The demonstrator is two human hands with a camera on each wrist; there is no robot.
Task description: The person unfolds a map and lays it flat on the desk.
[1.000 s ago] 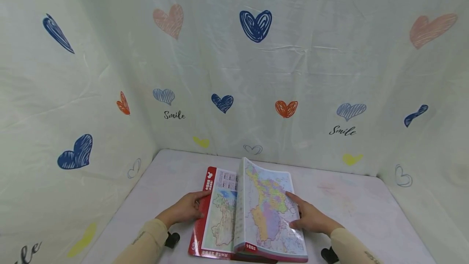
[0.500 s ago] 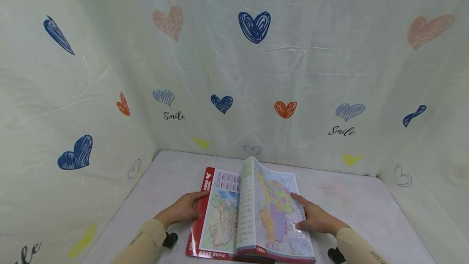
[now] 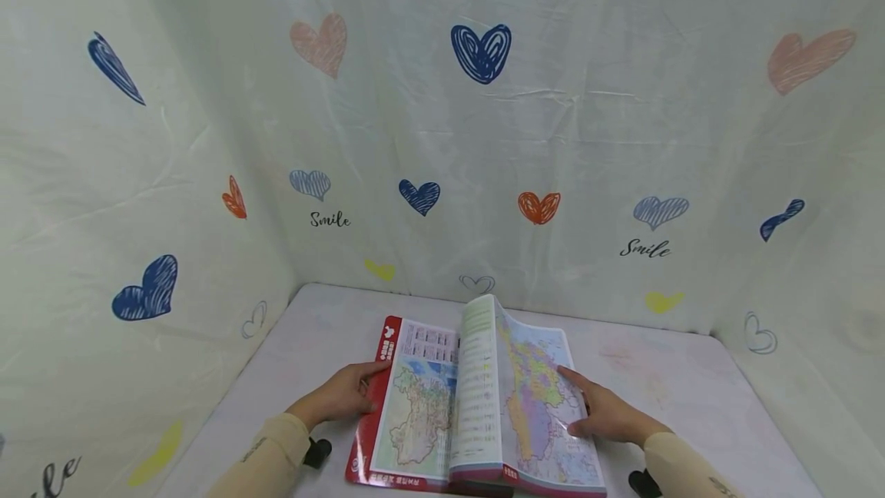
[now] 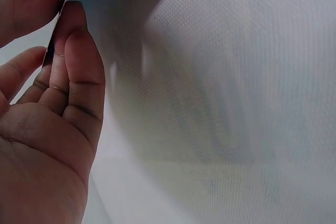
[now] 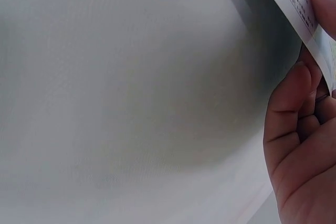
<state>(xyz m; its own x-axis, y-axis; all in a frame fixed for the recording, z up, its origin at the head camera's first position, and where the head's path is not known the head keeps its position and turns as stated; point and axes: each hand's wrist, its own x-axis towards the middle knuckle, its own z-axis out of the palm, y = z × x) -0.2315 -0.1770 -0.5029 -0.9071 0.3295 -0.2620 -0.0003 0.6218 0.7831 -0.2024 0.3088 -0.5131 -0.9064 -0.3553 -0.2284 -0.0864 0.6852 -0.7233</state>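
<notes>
In the head view a folded map (image 3: 420,413) with a red border lies partly opened across the near part of the table. Its right-hand panel (image 3: 532,406), printed with a coloured map, stands up in a ridge beside a pale text-covered face (image 3: 477,398). My left hand (image 3: 342,392) grips the red left edge, and in the left wrist view its thumb and fingers lie on either side of the thin edge. On the far side, my right hand (image 3: 611,413) holds the right edge, thumb on the printed face and fingers curled beneath, as the right wrist view shows.
The white table (image 3: 664,383) bears faint coloured stains to the right. Behind and at both sides hangs a pale curtain (image 3: 588,121) printed with hearts and "Smile". Black wrist-worn devices (image 3: 318,453) show below the cuffs.
My right hand has moved right with the map's right edge, and the ridge has shifted right, baring more of the text-covered face and left panel. My left hand has drifted slightly left.
</notes>
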